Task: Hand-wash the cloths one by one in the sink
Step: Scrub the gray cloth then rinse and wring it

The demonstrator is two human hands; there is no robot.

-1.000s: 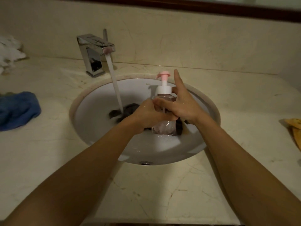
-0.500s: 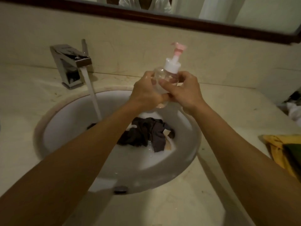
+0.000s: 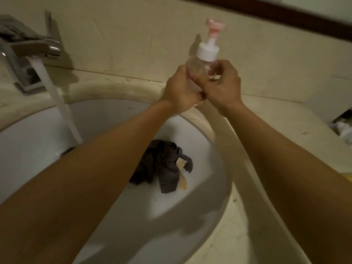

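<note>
A dark grey cloth (image 3: 163, 166) with a tan label lies wet in the white sink (image 3: 209, 187), partly hidden by my left forearm. Above the sink's far rim both hands hold a clear soap pump bottle (image 3: 204, 60) with a white collar and pink pump head. My left hand (image 3: 181, 90) grips its lower left side. My right hand (image 3: 222, 84) wraps its right side, fingers curled round the body. Water runs from the chrome faucet (image 3: 28, 52) into the basin at the left.
The sink is set in a beige marble counter (image 3: 266, 216) with a marble backsplash and a dark mirror frame (image 3: 285, 18) above. At the right edge lie a white crumpled item (image 3: 344, 130) and a sliver of yellow cloth (image 3: 349, 177).
Both hands lifted the pump bottle out of the basin and carried it up and right, over the far rim. The dark cloth stayed in the sink. My view shifted right.
</note>
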